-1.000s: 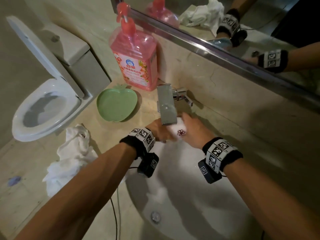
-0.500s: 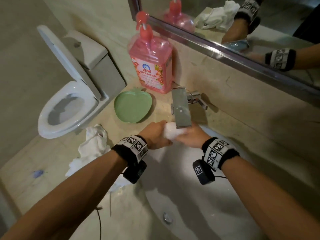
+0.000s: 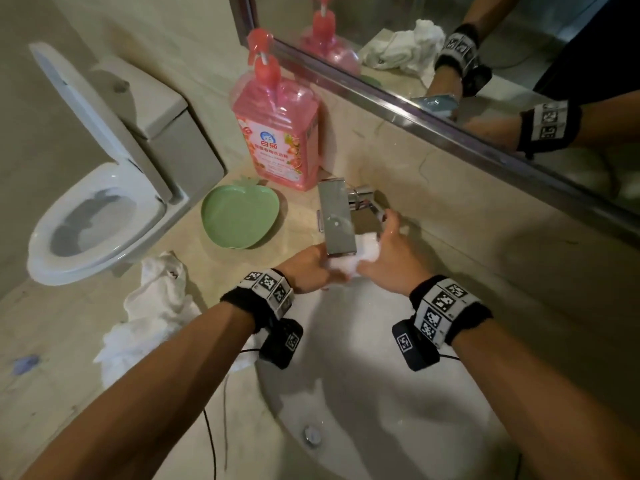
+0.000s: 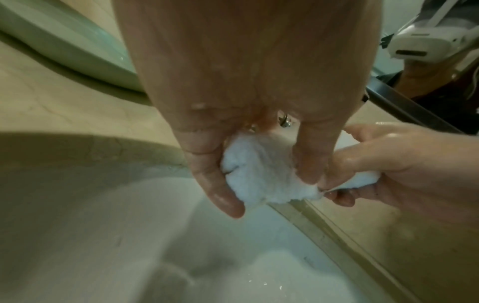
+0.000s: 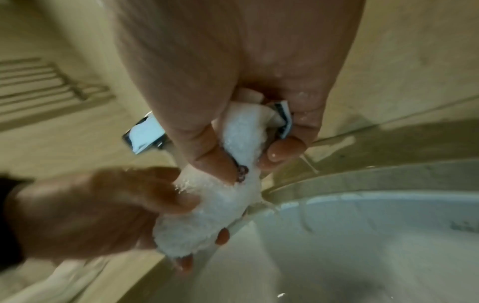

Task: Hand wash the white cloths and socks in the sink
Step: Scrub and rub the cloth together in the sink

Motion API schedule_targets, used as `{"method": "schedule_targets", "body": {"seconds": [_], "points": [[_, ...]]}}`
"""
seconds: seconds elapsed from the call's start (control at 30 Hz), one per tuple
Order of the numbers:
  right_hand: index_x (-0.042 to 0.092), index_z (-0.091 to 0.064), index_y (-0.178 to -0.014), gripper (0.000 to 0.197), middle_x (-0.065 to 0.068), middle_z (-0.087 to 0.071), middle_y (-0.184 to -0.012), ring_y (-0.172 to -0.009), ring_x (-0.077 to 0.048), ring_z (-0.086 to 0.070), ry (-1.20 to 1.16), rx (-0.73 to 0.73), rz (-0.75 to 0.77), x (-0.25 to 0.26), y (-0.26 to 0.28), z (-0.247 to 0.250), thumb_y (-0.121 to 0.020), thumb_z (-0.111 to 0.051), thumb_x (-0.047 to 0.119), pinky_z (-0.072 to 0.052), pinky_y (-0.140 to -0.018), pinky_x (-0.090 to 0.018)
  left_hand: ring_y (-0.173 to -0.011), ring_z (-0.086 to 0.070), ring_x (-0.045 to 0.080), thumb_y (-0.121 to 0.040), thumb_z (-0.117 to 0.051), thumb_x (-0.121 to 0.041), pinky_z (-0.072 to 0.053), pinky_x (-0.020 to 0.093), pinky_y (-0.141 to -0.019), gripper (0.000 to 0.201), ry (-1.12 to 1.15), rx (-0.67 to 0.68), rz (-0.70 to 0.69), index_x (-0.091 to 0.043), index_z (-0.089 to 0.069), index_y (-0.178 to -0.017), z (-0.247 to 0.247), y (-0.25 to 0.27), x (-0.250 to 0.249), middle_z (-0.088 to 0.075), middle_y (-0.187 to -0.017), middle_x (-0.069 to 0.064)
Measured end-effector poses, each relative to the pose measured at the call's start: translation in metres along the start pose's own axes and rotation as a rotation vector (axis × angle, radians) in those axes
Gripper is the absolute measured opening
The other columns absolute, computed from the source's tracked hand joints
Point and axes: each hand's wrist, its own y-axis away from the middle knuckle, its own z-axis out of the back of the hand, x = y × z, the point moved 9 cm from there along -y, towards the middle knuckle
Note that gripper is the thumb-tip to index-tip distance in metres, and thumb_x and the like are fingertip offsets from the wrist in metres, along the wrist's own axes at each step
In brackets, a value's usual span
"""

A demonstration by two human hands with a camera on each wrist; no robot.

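A wet white sock (image 3: 358, 257) with a small dark flower mark is bunched under the faucet spout (image 3: 336, 218), over the back of the white sink (image 3: 398, 427). My left hand (image 3: 308, 270) grips one end of the sock (image 4: 259, 174), fingers curled round it. My right hand (image 3: 389, 252) pinches the other end between thumb and fingers; in the right wrist view the sock (image 5: 223, 205) runs between both hands, the flower mark beside my thumb. A heap of white cloths (image 3: 152, 313) lies on the counter to the left of the sink.
A pink pump bottle of detergent (image 3: 277, 133) stands behind a green apple-shaped dish (image 3: 239, 216) on the beige counter. An open toilet (image 3: 93, 216) is at the far left. The mirror (image 3: 450, 46) runs along the wall. The sink drain (image 3: 313, 434) is near me.
The camera view has shifted right. Both hands keep hold of the sock under the spout; the right hand has moved up toward the faucet handle, and the flower mark is no longer seen from above.
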Motion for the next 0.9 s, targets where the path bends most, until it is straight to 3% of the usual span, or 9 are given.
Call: {"method": "schedule_targets", "body": {"seconds": [0.1, 0.17, 0.23, 0.3, 0.37, 0.47, 0.6, 0.77, 0.9], "points": [[0.014, -0.015, -0.138, 0.092, -0.009, -0.062, -0.09, -0.063, -0.02, -0.055, 0.031, 0.025, 0.041, 0.02, 0.006, -0.013, -0.073, -0.078, 0.024, -0.041, -0.049, -0.022, -0.116, -0.058, 0.023, -0.068, -0.081, -0.045, -0.05, 0.032, -0.09, 0.09, -0.3, -0.017, 0.054, -0.025, -0.038, -0.145, 0.005, 0.007, 0.008, -0.057, -0.13, -0.002], [0.015, -0.009, -0.143, 0.097, -0.013, -0.063, -0.103, -0.081, -0.031, -0.062, -0.005, 0.095, 0.022, 0.021, 0.007, -0.021, -0.074, -0.077, 0.024, -0.052, -0.066, -0.036, -0.118, -0.057, 0.025, -0.059, -0.086, -0.049, -0.043, 0.027, -0.091, 0.103, -0.459, -0.094, 0.091, -0.02, -0.037, -0.145, 0.006, 0.013, 0.01, -0.058, -0.134, 0.003], [0.017, -0.004, -0.151, 0.109, -0.009, -0.061, -0.112, -0.095, -0.03, -0.063, -0.078, 0.148, -0.018, 0.015, 0.013, -0.022, -0.073, -0.079, 0.025, -0.055, -0.081, -0.042, -0.105, -0.064, 0.027, -0.063, -0.082, -0.046, -0.043, 0.026, -0.078, 0.076, -0.612, -0.165, 0.089, -0.024, -0.053, -0.129, 0.006, 0.016, 0.004, -0.067, -0.121, 0.004], [0.016, -0.022, -0.153, 0.104, 0.002, -0.057, -0.119, -0.106, -0.023, -0.061, -0.194, 0.214, -0.041, 0.007, 0.027, -0.029, -0.07, -0.084, 0.026, -0.056, -0.087, -0.043, -0.095, -0.067, 0.031, -0.072, -0.069, -0.046, -0.045, 0.029, -0.069, 0.046, -0.786, -0.219, 0.041, -0.027, -0.06, -0.113, 0.008, 0.024, -0.01, -0.071, -0.108, 0.006], [0.02, -0.052, -0.138, 0.081, 0.004, -0.065, -0.117, -0.106, -0.021, -0.065, -0.377, 0.328, -0.091, -0.002, 0.047, -0.043, -0.067, -0.089, 0.03, -0.062, -0.078, -0.041, -0.092, -0.067, 0.033, -0.077, -0.065, -0.04, -0.045, 0.033, -0.066, 0.036, -0.919, -0.225, -0.028, -0.025, -0.06, -0.109, 0.008, 0.036, -0.018, -0.068, -0.103, 0.006], [0.019, -0.069, -0.114, 0.057, -0.004, -0.075, -0.105, -0.095, -0.02, -0.073, -0.627, 0.439, -0.212, -0.005, 0.077, -0.052, -0.068, -0.086, 0.047, -0.061, -0.071, -0.035, -0.089, -0.064, 0.033, -0.079, -0.067, -0.026, -0.039, 0.031, -0.064, 0.036, -0.969, -0.193, -0.163, -0.022, -0.057, -0.113, 0.0, 0.063, -0.029, -0.062, -0.102, 0.007], [0.002, -0.062, -0.113, 0.054, -0.016, -0.073, -0.104, -0.09, -0.026, -0.072, -0.692, 0.509, -0.205, 0.012, 0.108, -0.048, -0.078, -0.081, 0.039, -0.058, -0.068, -0.039, -0.087, -0.062, 0.032, -0.078, -0.067, -0.016, -0.041, 0.034, -0.063, 0.046, -1.016, -0.16, -0.347, -0.02, -0.055, -0.122, -0.014, 0.105, -0.062, -0.058, -0.107, 0.007], [0.006, -0.056, -0.125, 0.06, -0.02, -0.072, -0.109, -0.092, -0.032, -0.071, -0.744, 0.699, -0.189, 0.04, 0.154, -0.056, -0.074, -0.086, 0.012, -0.055, -0.06, -0.034, -0.087, -0.062, 0.035, -0.079, -0.066, -0.017, -0.051, 0.042, -0.065, 0.047, -1.152, -0.104, -0.497, -0.017, -0.055, -0.124, -0.034, 0.139, -0.101, -0.056, -0.108, 0.01], [0.002, -0.064, -0.114, 0.052, -0.012, -0.07, -0.089, -0.079, -0.026, -0.07, -0.571, 0.517, -0.25, 0.033, 0.168, -0.052, -0.068, -0.087, 0.01, -0.057, -0.062, -0.037, -0.079, -0.064, 0.035, -0.082, -0.062, -0.026, -0.043, 0.038, -0.058, 0.039, -1.269, -0.1, -0.389, -0.019, -0.053, -0.12, -0.044, 0.144, -0.102, -0.059, -0.1, 0.009]]}}
